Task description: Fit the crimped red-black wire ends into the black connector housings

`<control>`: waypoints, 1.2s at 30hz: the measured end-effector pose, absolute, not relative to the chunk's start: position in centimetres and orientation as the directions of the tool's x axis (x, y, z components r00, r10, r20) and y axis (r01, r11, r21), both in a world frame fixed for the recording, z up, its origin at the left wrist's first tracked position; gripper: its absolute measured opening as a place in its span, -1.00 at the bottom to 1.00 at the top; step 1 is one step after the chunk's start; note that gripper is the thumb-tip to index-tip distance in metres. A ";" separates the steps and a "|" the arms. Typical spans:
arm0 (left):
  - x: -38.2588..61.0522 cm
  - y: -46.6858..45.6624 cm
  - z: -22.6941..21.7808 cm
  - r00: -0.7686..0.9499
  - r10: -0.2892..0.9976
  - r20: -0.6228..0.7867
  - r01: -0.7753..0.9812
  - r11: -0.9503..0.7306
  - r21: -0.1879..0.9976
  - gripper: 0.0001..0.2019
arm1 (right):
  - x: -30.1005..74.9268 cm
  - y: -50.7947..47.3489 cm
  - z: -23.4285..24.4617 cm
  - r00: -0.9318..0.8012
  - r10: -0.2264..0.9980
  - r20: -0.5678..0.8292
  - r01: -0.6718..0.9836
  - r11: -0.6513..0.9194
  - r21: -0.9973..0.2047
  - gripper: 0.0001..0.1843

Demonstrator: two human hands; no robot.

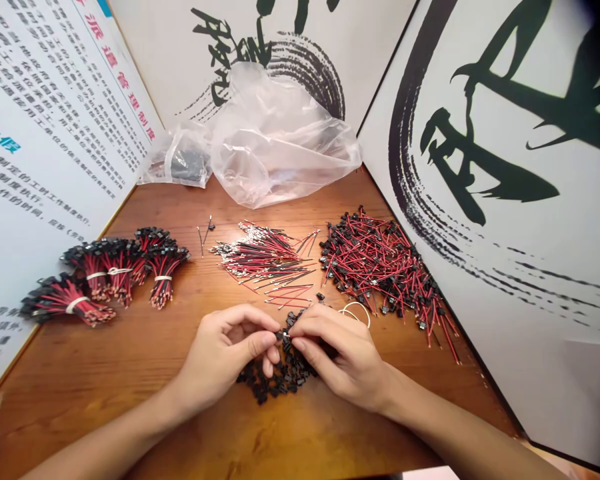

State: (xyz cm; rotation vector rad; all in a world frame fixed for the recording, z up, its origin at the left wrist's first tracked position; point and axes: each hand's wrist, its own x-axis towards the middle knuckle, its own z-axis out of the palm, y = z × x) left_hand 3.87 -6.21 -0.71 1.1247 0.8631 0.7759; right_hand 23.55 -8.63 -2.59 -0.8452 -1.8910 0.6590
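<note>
Over the middle of the table my two hands meet, fingertips nearly touching. My left hand (pixel 237 350) is closed, pinching a small black connector housing (pixel 280 335) between thumb and index finger. My right hand (pixel 343 350) is also closed; a small silvery wire terminal (pixel 287 336) shows at its fingertips, and the rest of that wire is hidden by the fingers. Under both hands lies a heap of loose black connector housings (pixel 275 383). Just beyond them is a pile of red and black wires (pixel 265 253) with metal terminals on their ends.
Rubber-banded bundles of connector wires (pixel 123 267) lie at the left. A large heap of red wires with black connectors (pixel 380 260) sits at the right, near a pale rubber band (pixel 357 310). Clear plastic bags (pixel 285 143) stand at the back; upright panels (pixel 480 220) enclose the table (pixel 180 440).
</note>
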 end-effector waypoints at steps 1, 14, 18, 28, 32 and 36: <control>3.9 -6.2 -0.7 0.461 0.869 -0.180 -0.091 0.248 0.964 -0.87 | 23.5 -8.6 -2.6 -0.330 0.777 0.536 0.286 0.624 -0.728 -0.88; 3.9 -6.7 -1.1 0.431 0.902 -0.012 -0.046 0.035 0.998 -0.97 | 23.6 -8.9 -2.5 -0.321 0.809 0.493 0.309 0.581 -0.753 -0.87; 3.9 -6.8 -1.2 0.428 0.902 0.054 -0.037 -0.043 0.998 -0.95 | 23.6 -8.9 -2.5 -0.294 0.854 0.429 0.302 0.509 -0.806 -0.87; 3.8 -6.7 -1.4 0.503 0.861 0.074 -0.019 -0.075 0.997 -0.90 | 23.7 -8.8 -2.9 -0.363 0.839 0.406 0.283 0.514 -0.810 -0.87; 3.9 -6.8 -1.4 0.489 0.872 0.014 -0.050 0.012 0.999 -0.94 | 23.5 -8.7 -2.8 -0.311 0.877 0.367 0.298 0.457 -0.838 -0.93; 4.1 -6.9 -1.3 0.469 0.883 -0.027 -0.079 0.072 0.994 -0.96 | 23.2 -9.0 -2.2 -0.271 0.926 0.261 0.318 0.342 -0.884 -0.89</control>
